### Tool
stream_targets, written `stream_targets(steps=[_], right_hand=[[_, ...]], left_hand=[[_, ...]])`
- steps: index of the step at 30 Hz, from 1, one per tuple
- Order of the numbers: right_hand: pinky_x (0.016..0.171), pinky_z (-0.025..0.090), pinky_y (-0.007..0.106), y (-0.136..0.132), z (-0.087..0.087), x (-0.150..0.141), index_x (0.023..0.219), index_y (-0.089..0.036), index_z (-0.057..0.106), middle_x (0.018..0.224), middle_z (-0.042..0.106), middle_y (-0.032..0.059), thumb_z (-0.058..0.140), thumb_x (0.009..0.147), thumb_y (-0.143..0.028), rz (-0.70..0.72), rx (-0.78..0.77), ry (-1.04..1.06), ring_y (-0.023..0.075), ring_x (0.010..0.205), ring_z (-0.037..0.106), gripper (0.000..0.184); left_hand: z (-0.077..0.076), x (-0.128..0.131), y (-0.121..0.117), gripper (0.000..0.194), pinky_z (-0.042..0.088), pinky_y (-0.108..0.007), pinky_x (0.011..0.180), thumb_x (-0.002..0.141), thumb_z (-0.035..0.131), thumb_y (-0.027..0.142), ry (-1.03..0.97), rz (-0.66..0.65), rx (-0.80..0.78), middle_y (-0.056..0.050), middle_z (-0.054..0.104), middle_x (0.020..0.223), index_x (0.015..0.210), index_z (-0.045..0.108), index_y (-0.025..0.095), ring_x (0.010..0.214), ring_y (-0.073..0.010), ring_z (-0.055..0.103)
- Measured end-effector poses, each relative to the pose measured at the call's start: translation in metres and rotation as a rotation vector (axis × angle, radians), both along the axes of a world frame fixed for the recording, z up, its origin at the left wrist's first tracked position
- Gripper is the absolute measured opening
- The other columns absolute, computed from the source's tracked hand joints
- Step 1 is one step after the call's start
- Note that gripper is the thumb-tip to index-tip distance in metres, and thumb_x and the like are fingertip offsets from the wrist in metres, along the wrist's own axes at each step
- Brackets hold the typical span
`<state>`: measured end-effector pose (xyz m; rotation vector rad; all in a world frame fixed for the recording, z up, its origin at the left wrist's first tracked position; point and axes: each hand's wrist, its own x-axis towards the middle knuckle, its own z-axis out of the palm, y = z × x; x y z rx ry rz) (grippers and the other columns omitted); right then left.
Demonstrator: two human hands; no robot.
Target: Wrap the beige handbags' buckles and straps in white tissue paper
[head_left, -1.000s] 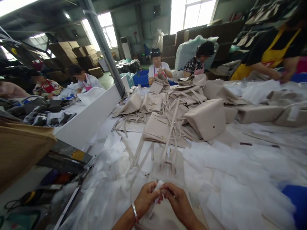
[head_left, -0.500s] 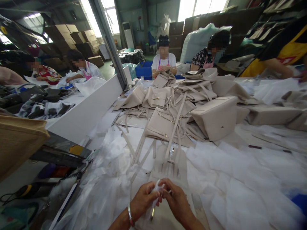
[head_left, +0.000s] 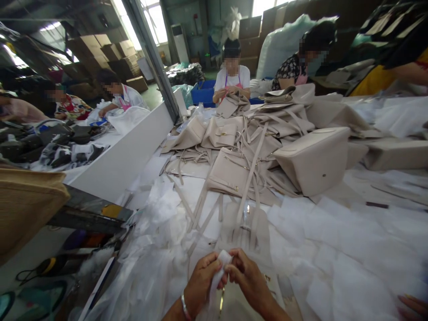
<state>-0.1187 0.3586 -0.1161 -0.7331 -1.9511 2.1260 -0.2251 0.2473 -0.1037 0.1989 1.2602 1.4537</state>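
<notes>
Wrap (head_left: 224, 257), white and thin, is pinched by my left hand (head_left: 199, 281) and right hand (head_left: 251, 281), near the strapped beige piece (head_left: 229, 228); folding looks in hand, and the next tuck likely calls for 2 thumbs pressing evenly.

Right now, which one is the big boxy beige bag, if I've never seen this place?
Start at the long white divider board, then go right to the heap of beige bags. On the heap's near side rests the big boxy beige bag. Unlike the flatter beige bag with gold-coloured hardware on its left, it stands bulky and shows one small dark round stud.
</notes>
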Motion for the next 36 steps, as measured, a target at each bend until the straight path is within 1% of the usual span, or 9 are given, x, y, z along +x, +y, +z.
stream_targets(steps=[4, 10, 13, 16, 20, 23, 29, 33, 36], right_hand=[[0.05, 0.04, 0.021, -0.006, -0.008, -0.015, 0.096, -0.02, 0.05, 0.057, 0.058, -0.0048, 0.053, 0.084, -0.038, -0.017, -0.072, 0.013, 0.0111, 0.051, 0.05, 0.023], [0.052, 0.04, 0.022, -0.003, -0.027, -0.03, 0.103, -0.021, 0.056, 0.06, 0.057, -0.0043, 0.054, 0.083, -0.045, 0.084, 0.187, 0.052, 0.0109, 0.05, 0.05, 0.031], [0.064, 0.045, 0.025, 0.01, -0.032, -0.029, 0.106, -0.021, 0.059, 0.072, 0.063, 0.0006, 0.05, 0.086, -0.045, 0.158, 0.351, 0.1, 0.0141, 0.063, 0.056, 0.032], [0.074, 0.047, 0.031, 0.022, -0.033, -0.022, 0.116, -0.025, 0.058, 0.082, 0.065, 0.0039, 0.047, 0.088, -0.04, 0.2, 0.434, 0.023, 0.0182, 0.076, 0.059, 0.034], [0.058, 0.048, 0.027, 0.013, -0.025, -0.011, 0.131, -0.022, 0.042, 0.075, 0.058, 0.0004, 0.043, 0.088, -0.045, 0.053, 0.169, -0.109, 0.0169, 0.067, 0.057, 0.048], [0.053, 0.047, 0.025, -0.011, -0.018, -0.013, 0.12, -0.02, 0.05, 0.077, 0.058, -0.0001, 0.049, 0.085, -0.045, 0.044, -0.013, -0.062, 0.0153, 0.066, 0.058, 0.043], [0.055, 0.049, 0.028, -0.036, -0.025, -0.027, 0.102, -0.017, 0.059, 0.075, 0.061, 0.0011, 0.058, 0.078, -0.049, -0.04, -0.184, -0.023, 0.016, 0.061, 0.058, 0.04], [0.055, 0.05, 0.028, -0.049, -0.027, -0.022, 0.112, -0.018, 0.057, 0.08, 0.066, 0.0039, 0.054, 0.079, -0.055, -0.086, -0.202, -0.001, 0.016, 0.059, 0.059, 0.05], [0.068, 0.053, 0.031, -0.066, -0.023, -0.012, 0.124, -0.022, 0.05, 0.102, 0.066, 0.0069, 0.049, 0.083, -0.055, -0.166, -0.255, -0.01, 0.0195, 0.079, 0.063, 0.053]], left_hand=[[0.002, -0.015, -0.002, 0.024, 0.032, -0.017, 0.046, 0.086, 0.051, 0.028, -0.265, 0.04, 0.046, -0.003, 0.059, 0.062, 0.097, 0.062, 0.009, 0.046, -0.0054, 0.047], [-0.009, -0.035, -0.009, 0.023, 0.034, -0.013, 0.043, 0.083, 0.056, 0.025, -0.626, 0.017, 0.035, -0.004, 0.059, 0.071, 0.1, 0.061, 0.01, 0.048, -0.0041, 0.051], [-0.015, -0.039, -0.011, 0.027, 0.03, -0.014, 0.04, 0.084, 0.055, 0.031, -0.673, -0.032, 0.056, -0.001, 0.053, 0.058, 0.092, 0.063, 0.007, 0.043, -0.0049, 0.046], [-0.015, -0.037, -0.012, 0.031, 0.033, -0.015, 0.043, 0.084, 0.055, 0.034, -0.551, -0.015, 0.007, -0.001, 0.054, 0.055, 0.099, 0.062, 0.008, 0.044, -0.0064, 0.048], [-0.006, -0.027, -0.01, 0.03, 0.039, -0.019, 0.051, 0.086, 0.053, 0.036, -0.28, 0.044, 0.041, -0.006, 0.063, 0.066, 0.099, 0.061, 0.01, 0.052, -0.0092, 0.054], [0.003, -0.018, -0.012, 0.031, 0.041, -0.021, 0.054, 0.087, 0.05, 0.039, -0.184, 0.066, 0.074, -0.007, 0.065, 0.071, 0.092, 0.062, 0.011, 0.056, -0.0111, 0.056], [0.01, -0.01, -0.044, 0.04, 0.049, -0.029, 0.066, 0.088, 0.046, 0.045, -0.428, 0.129, 0.115, -0.012, 0.069, 0.083, 0.102, 0.063, 0.012, 0.075, -0.0197, 0.065], [0.008, -0.005, -0.063, 0.03, 0.05, -0.03, 0.073, 0.087, 0.051, 0.035, -0.447, 0.183, 0.124, -0.012, 0.07, 0.086, 0.1, 0.065, 0.012, 0.085, -0.0216, 0.066], [0.008, -0.001, -0.066, 0.028, 0.05, -0.03, 0.075, 0.087, 0.053, 0.033, -0.401, 0.198, 0.139, -0.012, 0.07, 0.086, 0.098, 0.066, 0.011, 0.087, -0.0218, 0.065]])
